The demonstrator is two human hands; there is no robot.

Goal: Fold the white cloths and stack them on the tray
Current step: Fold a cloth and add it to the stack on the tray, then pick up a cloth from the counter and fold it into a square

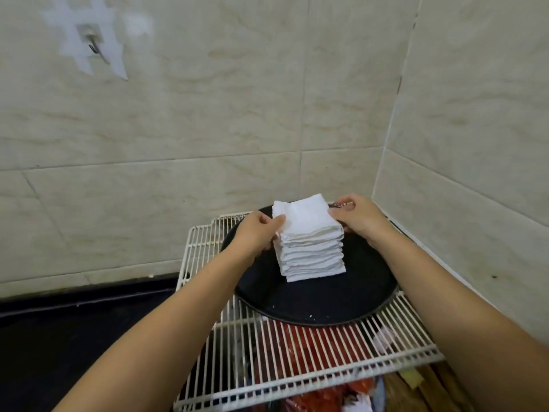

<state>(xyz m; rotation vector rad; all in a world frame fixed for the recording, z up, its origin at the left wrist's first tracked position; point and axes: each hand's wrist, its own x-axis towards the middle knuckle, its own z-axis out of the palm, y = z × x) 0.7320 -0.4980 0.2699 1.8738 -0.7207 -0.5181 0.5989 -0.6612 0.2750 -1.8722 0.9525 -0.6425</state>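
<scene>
Nearest you, a white wire rack (pixel 297 352) carries the round black tray (pixel 312 304), and the stack of folded white cloths (pixel 310 245) sits on that tray. Your left hand (pixel 255 233) pinches the top cloth's left edge; your right hand (pixel 356 217) curls around the stack's upper right side. Beyond stands the tiled wall (pixel 237 99).

White wire rack (pixel 297 367) — wall hook (pixel 93 44) on tiled wall (pixel 237 99).

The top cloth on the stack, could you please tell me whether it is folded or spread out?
Folded: the top cloth is a small square matching the stack beneath.
</scene>
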